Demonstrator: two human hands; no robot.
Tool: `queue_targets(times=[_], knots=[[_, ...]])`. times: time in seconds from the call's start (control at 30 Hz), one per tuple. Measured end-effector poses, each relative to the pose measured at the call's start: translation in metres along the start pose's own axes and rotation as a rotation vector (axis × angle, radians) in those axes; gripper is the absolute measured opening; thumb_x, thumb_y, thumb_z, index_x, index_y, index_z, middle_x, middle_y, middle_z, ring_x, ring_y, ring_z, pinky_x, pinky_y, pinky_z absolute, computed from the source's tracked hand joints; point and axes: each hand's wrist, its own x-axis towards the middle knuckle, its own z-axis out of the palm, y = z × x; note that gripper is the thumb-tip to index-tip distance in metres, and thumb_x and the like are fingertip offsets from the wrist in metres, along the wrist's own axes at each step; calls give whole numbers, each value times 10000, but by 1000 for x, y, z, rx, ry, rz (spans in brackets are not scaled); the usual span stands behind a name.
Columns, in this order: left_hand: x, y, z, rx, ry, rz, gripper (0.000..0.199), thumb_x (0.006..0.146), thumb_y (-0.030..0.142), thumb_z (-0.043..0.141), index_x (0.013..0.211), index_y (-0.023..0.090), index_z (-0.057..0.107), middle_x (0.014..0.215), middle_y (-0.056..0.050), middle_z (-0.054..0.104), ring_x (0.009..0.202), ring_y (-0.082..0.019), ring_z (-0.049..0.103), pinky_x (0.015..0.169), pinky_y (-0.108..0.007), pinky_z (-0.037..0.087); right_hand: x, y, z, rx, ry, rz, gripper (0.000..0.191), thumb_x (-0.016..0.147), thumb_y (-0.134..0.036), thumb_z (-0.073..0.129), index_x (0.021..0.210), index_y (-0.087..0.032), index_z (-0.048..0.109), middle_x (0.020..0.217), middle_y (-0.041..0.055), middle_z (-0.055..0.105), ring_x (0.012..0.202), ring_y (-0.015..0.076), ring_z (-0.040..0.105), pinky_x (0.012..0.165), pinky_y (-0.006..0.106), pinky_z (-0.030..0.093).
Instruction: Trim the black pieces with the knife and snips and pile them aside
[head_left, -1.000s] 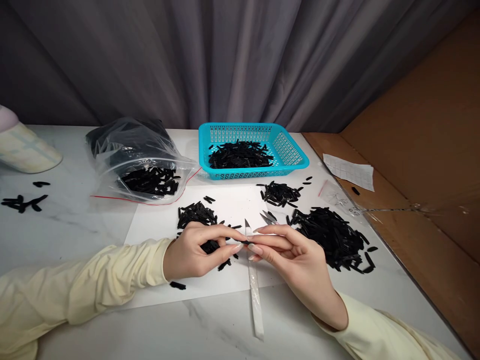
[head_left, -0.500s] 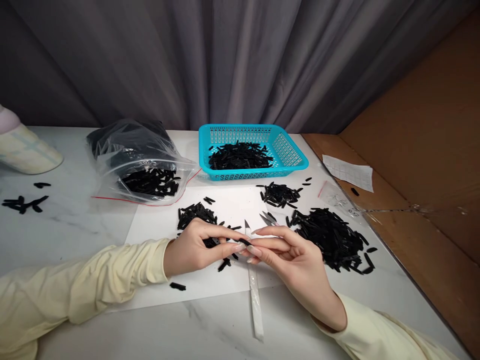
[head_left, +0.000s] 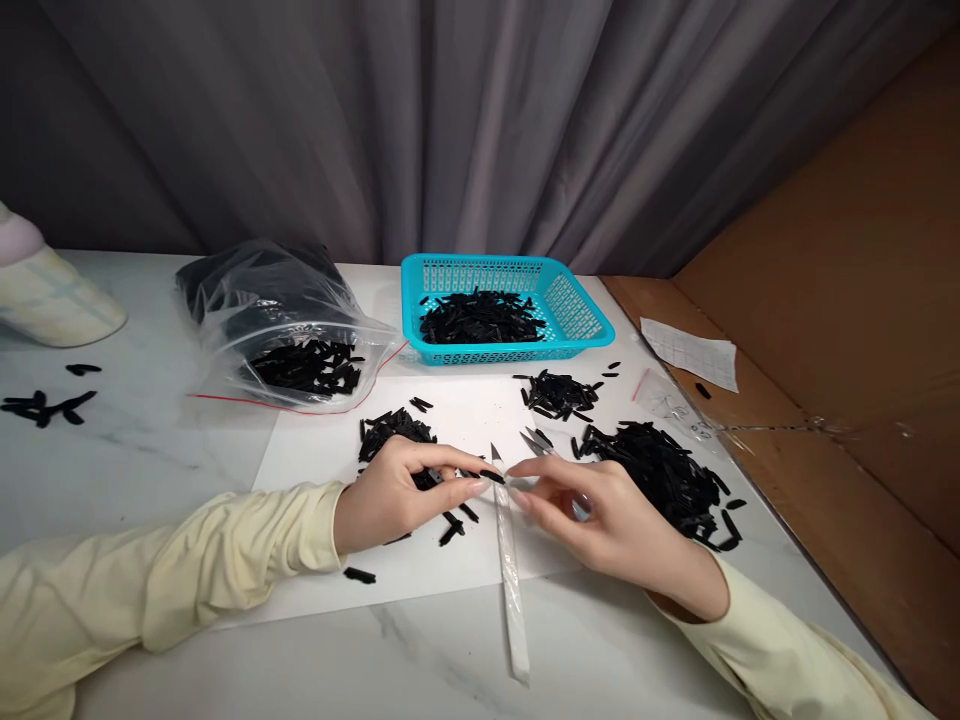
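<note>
Between the thumb and index finger of my left hand is a small black strip, its free end pointing right. My right hand is just beside that end, thumb and index fingertips slightly apart, with nothing visible between them. Below the hands lies a craft knife with a white-wrapped handle, its pointed blade facing away from me. A pile of black strips sits behind my left hand, partly covered by it. Past my right hand, the metal tips of scissors or snips show; their rest is hidden.
White paper covers part of the marbled table. A blue basket and an open zip bag hold black strips. Two more piles, one small and one large, lie right. A pale bottle stands left.
My right hand has drawn back to the right, its fingers leaving the black strip's end. My left hand keeps the strip, which now lies more level.
</note>
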Motion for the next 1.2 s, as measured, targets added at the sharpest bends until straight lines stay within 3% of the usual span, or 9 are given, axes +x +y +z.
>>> queue_targets(times=[0.17, 0.33, 0.43, 0.57, 0.63, 0.73, 0.83, 1.0, 1.2], knots=[[1, -1, 1, 18, 32, 9, 131, 751, 162, 645, 821, 107, 742, 588, -27, 684, 503, -92, 560, 501, -165, 469, 6, -6, 0, -789, -242, -411, 243, 820, -32, 474, 1034, -100, 565, 626, 32, 586, 517, 177, 544, 486, 289, 358], [1, -1, 1, 30, 38, 27, 122, 747, 151, 642, 806, 109, 740, 614, -35, 702, 510, -100, 574, 508, -176, 482, 13, -16, 1, -1001, -317, -496, 161, 778, -18, 499, 896, -105, 564, 596, 34, 552, 509, 176, 519, 478, 287, 327], [1, -1, 1, 29, 33, 32, 124, 746, 145, 640, 809, 112, 742, 624, -37, 708, 499, -99, 576, 496, -174, 480, 15, -10, -9, -893, -325, -514, 155, 813, -12, 455, 804, -138, 543, 627, 30, 539, 539, 166, 493, 485, 286, 297], [1, -1, 1, 24, 43, 62, 126, 745, 138, 647, 821, 115, 745, 614, -37, 709, 486, -101, 583, 484, -174, 483, 14, 2, -22, -545, -176, -466, 246, 904, -128, 382, 695, -165, 506, 589, 20, 494, 543, 154, 440, 510, 287, 295], [1, -2, 1, 16, 54, 82, 129, 749, 139, 647, 830, 112, 744, 620, -40, 712, 484, -106, 590, 479, -176, 488, 15, 4, -26, -266, -117, -346, 288, 933, -201, 363, 680, -172, 499, 580, 7, 488, 521, 132, 432, 501, 266, 316], [2, -2, 0, 14, 58, 95, 129, 749, 129, 644, 829, 110, 744, 621, -42, 715, 477, -112, 598, 464, -179, 486, 20, 5, -31, 92, -194, -93, 290, 944, -232, 363, 712, -169, 526, 733, 21, 574, 554, 99, 486, 536, 220, 397], [2, -2, 0, 15, 55, 114, 122, 742, 118, 650, 814, 97, 747, 599, -45, 709, 461, -115, 596, 440, -178, 470, 25, 6, -32, 129, -309, 44, 231, 924, -249, 407, 815, -161, 591, 756, 22, 606, 567, 109, 503, 527, 217, 412], [1, -3, 1, 10, 33, 116, 132, 750, 125, 650, 830, 85, 747, 557, -44, 693, 425, -108, 562, 393, -182, 425, 27, 12, -31, 54, -340, 17, 220, 878, -221, 489, 838, -159, 697, 650, 9, 647, 500, 110, 492, 482, 230, 369], [0, -5, 1, 24, 34, 153, 139, 749, 116, 650, 838, 64, 745, 520, -42, 675, 369, -91, 514, 345, -180, 375, 28, -2, -43, 348, -212, 252, 134, 788, -241, 628, 717, -182, 725, 530, -7, 624, 430, 100, 494, 391, 209, 355]])
